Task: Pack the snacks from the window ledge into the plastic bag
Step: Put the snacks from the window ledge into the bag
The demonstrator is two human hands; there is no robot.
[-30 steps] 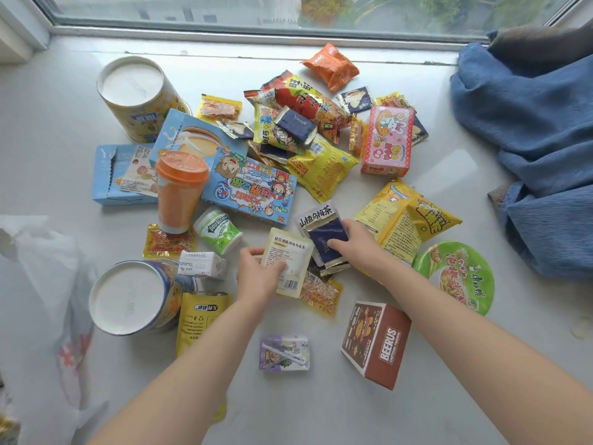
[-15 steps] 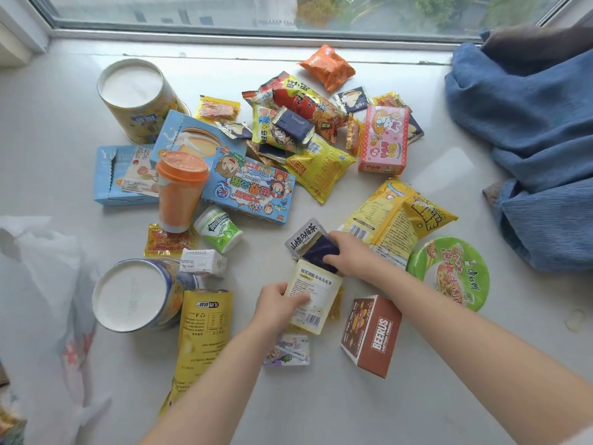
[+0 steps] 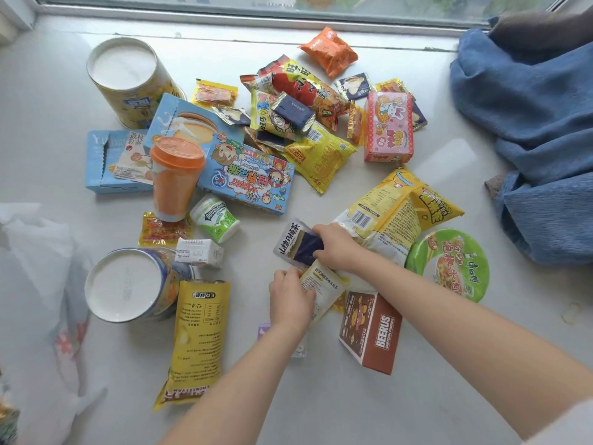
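Observation:
Many snacks lie spread over the white window ledge. My left hand grips a pale yellow sachet near the middle. Just above it, my right hand pinches a dark blue packet lying on a grey-white tea sachet. The white plastic bag lies crumpled at the left edge, apart from both hands. A brown box stands right of my left hand. A small purple pack is mostly hidden under my left wrist.
Two round tins, an orange cup, blue boxes, a long yellow pouch, a big yellow bag and a green noodle bowl surround the hands. Blue cloth is heaped at the right. The window frame runs along the back.
My left hand has pulled the pale yellow sachet down toward me. My right hand has closed on the dark blue packet and drawn it with the tea sachet slightly nearer.

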